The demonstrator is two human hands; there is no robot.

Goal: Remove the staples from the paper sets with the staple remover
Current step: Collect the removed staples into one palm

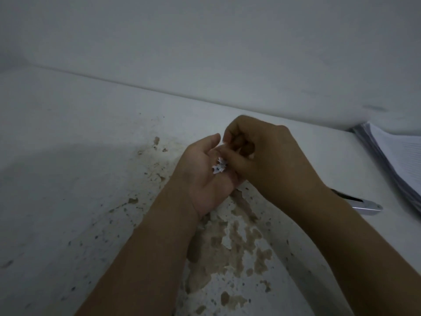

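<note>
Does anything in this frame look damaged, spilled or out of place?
Yes. The white table has ragged brown patches beneath the hands, as if its coating has chipped or stained. Torn paper scraps lie in the upturned left hand, likely ripped off with staples. Nothing else stands out.

staple remover (365,205): half behind forearm (330,224) | paper stack (401,160): cut by edge

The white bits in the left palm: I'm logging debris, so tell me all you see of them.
The white bits form a small crumpled cluster, paper-like with dark specks; whether staples are among them is unclear. They lie in the palm of the upturned left hand. The right hand, fingers curled, meets their right edge.
</note>
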